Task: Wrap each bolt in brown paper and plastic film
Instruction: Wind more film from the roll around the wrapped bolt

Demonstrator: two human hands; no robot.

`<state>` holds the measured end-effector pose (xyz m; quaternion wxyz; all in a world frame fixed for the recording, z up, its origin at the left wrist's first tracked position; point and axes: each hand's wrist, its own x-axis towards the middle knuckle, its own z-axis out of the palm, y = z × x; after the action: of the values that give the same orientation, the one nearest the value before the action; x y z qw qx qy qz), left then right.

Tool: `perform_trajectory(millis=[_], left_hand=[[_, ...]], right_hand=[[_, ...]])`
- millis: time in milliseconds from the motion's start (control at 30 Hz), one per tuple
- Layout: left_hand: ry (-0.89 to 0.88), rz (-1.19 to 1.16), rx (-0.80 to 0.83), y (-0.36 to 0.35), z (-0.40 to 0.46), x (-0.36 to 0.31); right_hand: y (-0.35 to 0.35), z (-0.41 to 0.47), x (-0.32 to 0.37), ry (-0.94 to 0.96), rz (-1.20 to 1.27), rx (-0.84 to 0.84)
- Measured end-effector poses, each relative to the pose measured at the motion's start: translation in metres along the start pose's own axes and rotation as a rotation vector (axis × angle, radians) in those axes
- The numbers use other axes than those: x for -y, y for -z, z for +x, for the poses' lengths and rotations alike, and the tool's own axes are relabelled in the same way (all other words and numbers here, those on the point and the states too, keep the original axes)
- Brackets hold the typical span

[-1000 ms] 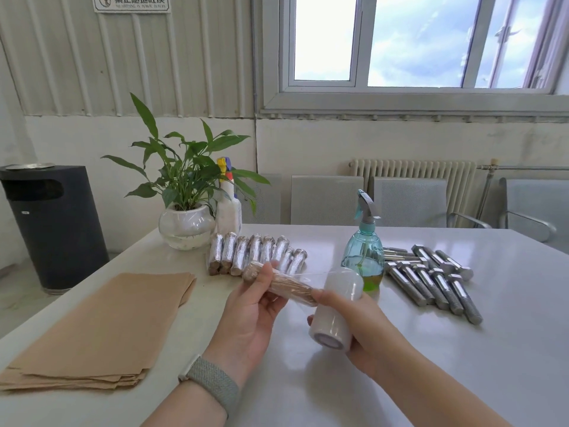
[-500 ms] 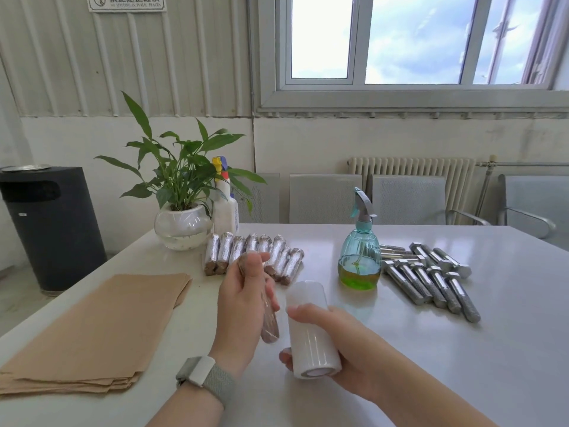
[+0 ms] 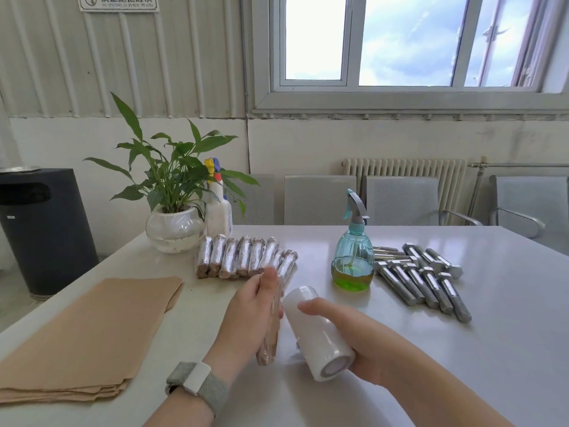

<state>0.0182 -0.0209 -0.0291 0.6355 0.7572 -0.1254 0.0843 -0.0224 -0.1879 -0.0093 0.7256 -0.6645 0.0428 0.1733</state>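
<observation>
My left hand [image 3: 249,315] grips a bolt wrapped in brown paper [image 3: 268,343], held nearly upright with its lower end toward me. Right beside it my right hand [image 3: 348,337] holds a white roll of plastic film [image 3: 317,334], thumb on top. Film covers the paper-wrapped bolt. A row of several finished wrapped bolts [image 3: 246,257] lies behind my hands. Several bare steel bolts [image 3: 425,278] lie at the right. A stack of brown paper sheets [image 3: 83,334] lies at the left.
A teal spray bottle [image 3: 352,251] with green liquid stands between the wrapped row and the bare bolts. A potted plant [image 3: 174,211] and a white spray bottle [image 3: 218,208] stand at the back left of the white table [image 3: 462,349]. Chairs line the far side.
The wrapped bolt has turned from lying crosswise to nearly upright in my left hand. The film roll has swung down beside it, closer to the bolt, with no stretched film visible between them now.
</observation>
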Motion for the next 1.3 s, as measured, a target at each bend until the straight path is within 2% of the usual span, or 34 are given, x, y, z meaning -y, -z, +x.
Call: perform_trajectory(millis=[233, 433, 633, 833, 1133, 1300], left_hand=[[-0.007, 0.028, 0.15, -0.005, -0.004, -0.004], [-0.009, -0.112, 0.241, -0.01, -0.007, -0.004], [0.057, -0.153, 0.216, -0.014, -0.009, -0.005], [0.127, -0.204, 0.167, -0.015, -0.01, -0.004], [0.247, -0.52, 0.028, -0.014, -0.011, -0.012], [0.231, -0.731, 0.04, -0.013, -0.009, -0.014]], right_hand=[[0.014, 0.003, 0.008, 0.021, -0.099, 0.007], [0.021, 0.007, 0.007, 0.018, -0.142, -0.004], [0.02, 0.006, 0.007, -0.011, -0.103, -0.006], [0.023, 0.002, 0.012, -0.085, 0.087, 0.012], [0.005, 0.012, -0.004, 0.196, 0.004, -0.042], [-0.013, 0.015, -0.013, 0.35, -0.041, -0.206]])
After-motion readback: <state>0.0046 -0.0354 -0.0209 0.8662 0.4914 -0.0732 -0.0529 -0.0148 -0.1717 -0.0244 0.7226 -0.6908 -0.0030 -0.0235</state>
